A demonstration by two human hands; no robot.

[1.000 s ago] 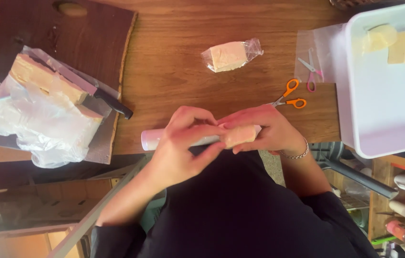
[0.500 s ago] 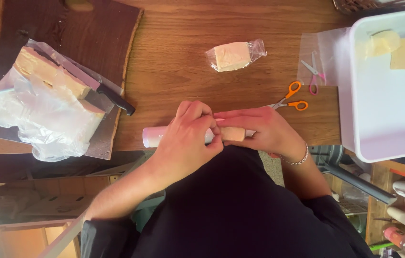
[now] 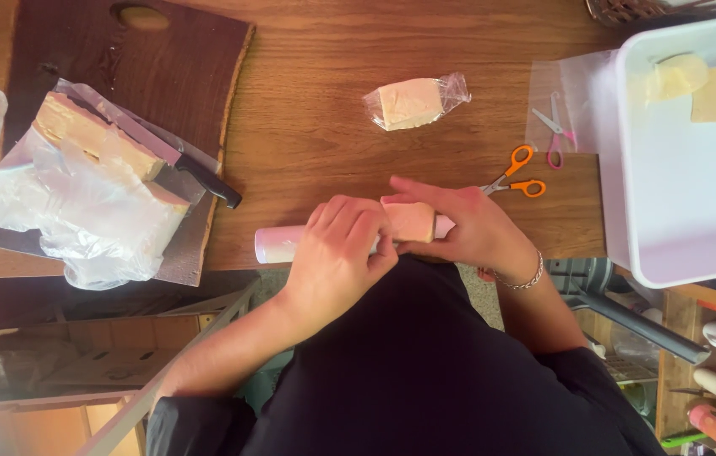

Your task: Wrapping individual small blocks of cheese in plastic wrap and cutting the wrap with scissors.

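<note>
1. Pale block [image 3: 411, 221] is held at the near edge of the table [image 3: 315, 143], resting against a roll of clear film [image 3: 277, 244]; the wrapping step appears to be in hand.
2. Left hand [image 3: 337, 253] is curled over the roll and the block's left end, fingers bent and closed on them.
3. Right hand [image 3: 472, 228] is closed around the block's right end, wrist turned inward.
4. Judged next: film pulled taut with a steady grip.
5. Orange scissors [image 3: 517, 176] lie just beyond the right hand, and a wrapped block [image 3: 411, 103] further off.
</note>
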